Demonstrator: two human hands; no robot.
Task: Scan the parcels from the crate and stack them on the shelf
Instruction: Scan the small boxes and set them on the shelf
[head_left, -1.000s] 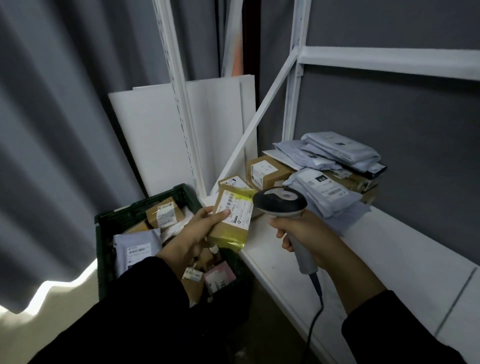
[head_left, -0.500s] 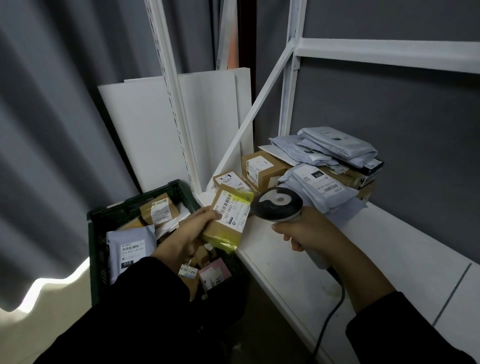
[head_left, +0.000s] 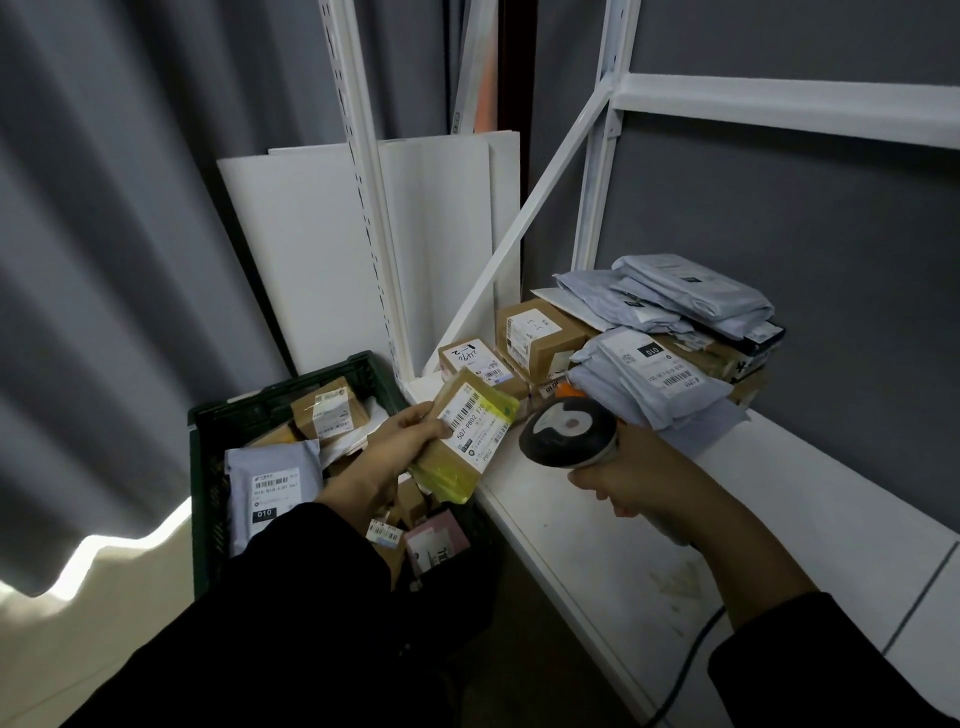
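The right hand (head_left: 641, 475) tipped the grey-faced black handheld scanner (head_left: 569, 434) lower; the yellow-taped brown parcel (head_left: 470, 434) tilted toward it.

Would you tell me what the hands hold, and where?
Left hand grips the yellow-taped parcel by its left edge; right hand grips the scanner by its handle.

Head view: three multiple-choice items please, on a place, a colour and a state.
1. Where is the crate? A on the shelf; B left of the shelf, lower; C hung on the wall.
2. What colour is the wrap on the parcel in the left hand? A red; B blue; C yellow.
3. What is the right hand doing? A gripping the scanner; B hanging open; C lifting a box.
Key: 1 B, the crate stands beside the shelf's edge; 2 C, yellow film covers its ends; 3 A, the hand is curled round it.
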